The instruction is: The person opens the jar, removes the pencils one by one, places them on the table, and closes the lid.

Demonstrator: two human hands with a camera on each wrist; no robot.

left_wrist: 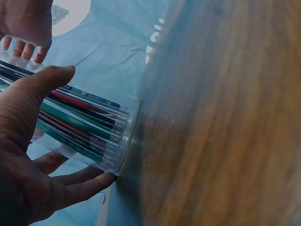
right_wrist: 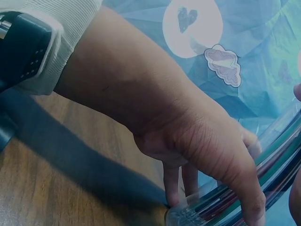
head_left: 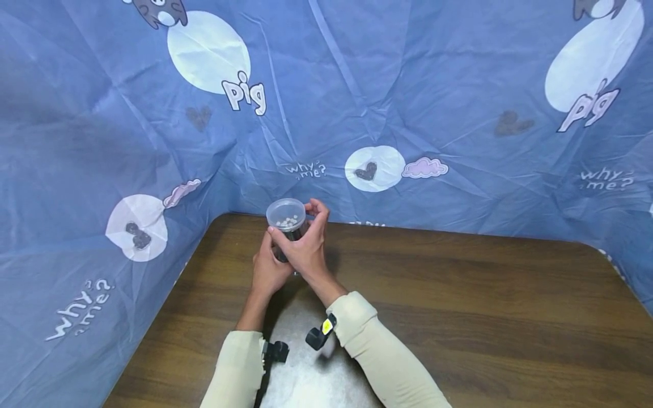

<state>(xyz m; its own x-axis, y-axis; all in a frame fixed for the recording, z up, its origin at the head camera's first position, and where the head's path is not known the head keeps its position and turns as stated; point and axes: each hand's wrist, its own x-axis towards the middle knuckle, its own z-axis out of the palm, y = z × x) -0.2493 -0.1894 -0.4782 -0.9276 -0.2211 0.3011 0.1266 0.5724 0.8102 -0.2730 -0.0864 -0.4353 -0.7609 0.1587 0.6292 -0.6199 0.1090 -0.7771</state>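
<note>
A clear cylindrical container (head_left: 292,232) with a round translucent top (head_left: 285,213) stands near the table's back left edge. Long dark, red and green sticks, which look like pens or pencils, show through its wall (left_wrist: 89,122) in the left wrist view. The left hand (head_left: 271,268) grips the lower body, thumb along one side and fingers round the other (left_wrist: 35,155). Higher up, the right hand (head_left: 308,243) holds the container near its top, thumb on the near side and fingers behind. In the right wrist view the right hand (right_wrist: 207,141) partly covers the container (right_wrist: 277,165).
The brown wooden table (head_left: 459,294) extends to the right, with a pale glare patch at its front. Behind and to the left hangs a blue printed cloth (head_left: 316,113). Both forearms, in cream sleeves with wrist cameras, reach in from the front.
</note>
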